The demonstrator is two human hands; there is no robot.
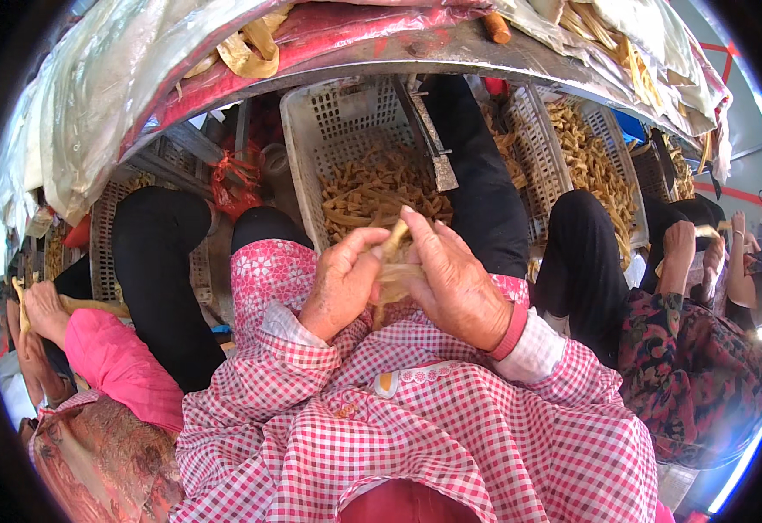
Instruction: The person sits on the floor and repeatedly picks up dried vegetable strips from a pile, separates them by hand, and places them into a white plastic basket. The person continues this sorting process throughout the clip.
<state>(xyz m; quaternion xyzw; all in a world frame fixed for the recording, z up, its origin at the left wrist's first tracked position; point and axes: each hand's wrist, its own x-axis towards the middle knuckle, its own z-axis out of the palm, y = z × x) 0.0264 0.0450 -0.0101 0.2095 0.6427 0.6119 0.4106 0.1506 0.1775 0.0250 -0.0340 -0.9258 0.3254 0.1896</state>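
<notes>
My left hand (347, 281) and my right hand (457, 282) are close together above my lap, both gripping one pale yellowish strip (399, 278). The strip looks folded or twisted between the fingers; its exact material I cannot tell. One narrow end points up between my fingertips, and a wider part hangs between my palms. Just beyond my hands stands a white plastic crate (296, 189), holding a heap of small brownish-yellow folded or knotted pieces (381, 189). A flat metal bar (430, 134) with a worn end slants down over the crate's right side.
A bench edge (414, 57) curves across above the crate, with plastic sheeting (93, 98), more strips (250, 52) and an orange-brown handle (497, 28). A co-worker's hand (47, 310) is at left, another's (680, 245) at right. Red plastic ties (232, 173) hang at left; filled crates (538, 150) stand at right.
</notes>
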